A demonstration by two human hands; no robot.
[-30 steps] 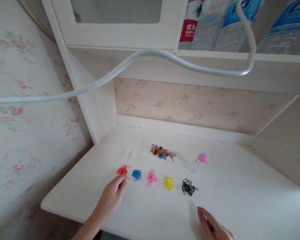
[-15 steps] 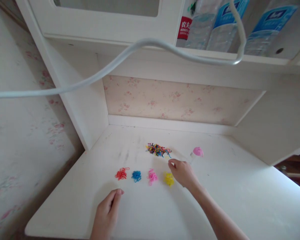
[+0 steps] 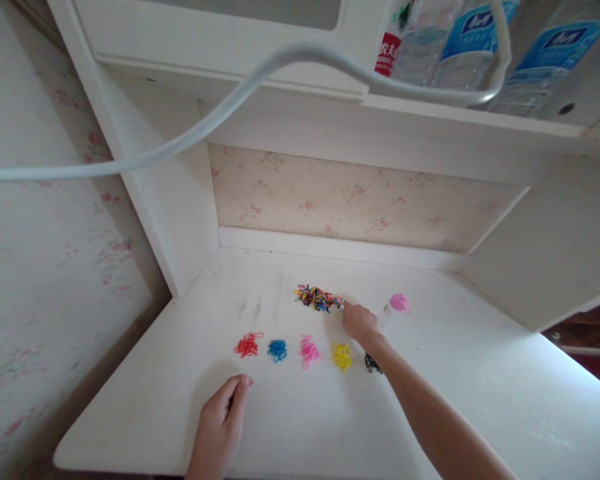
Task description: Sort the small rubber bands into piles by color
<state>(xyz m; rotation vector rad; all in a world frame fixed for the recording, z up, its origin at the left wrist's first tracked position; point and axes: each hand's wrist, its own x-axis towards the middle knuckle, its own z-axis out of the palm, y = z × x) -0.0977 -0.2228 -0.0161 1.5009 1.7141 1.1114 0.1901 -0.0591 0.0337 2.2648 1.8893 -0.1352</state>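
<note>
My right hand (image 3: 361,323) is at the right end of a mixed pile of small coloured rubber bands (image 3: 316,298), its fingers pinched together. Whatever lies between those fingertips is hidden. My left hand (image 3: 223,413) rests closed near the front of the table, thumb along the curled fingers; what it may hold cannot be made out. Between the hands runs a row of sorted bands: a red heap (image 3: 247,345), a blue heap (image 3: 277,350), a pink heap (image 3: 309,351), a yellow heap (image 3: 341,357) and a black heap (image 3: 373,363) partly covered by my right forearm.
A clear container with a pink top (image 3: 399,303) lies right of the mixed pile. The white table (image 3: 290,427) meets side panels and a back wall. A white cable (image 3: 220,117) crosses in front of the shelf, where plastic bottles (image 3: 473,43) stand.
My right hand has moved slightly forward to the mixed pile's right end, uncovering part of the black heap. My left hand stays closed in nearly the same place. The view has shifted a little.
</note>
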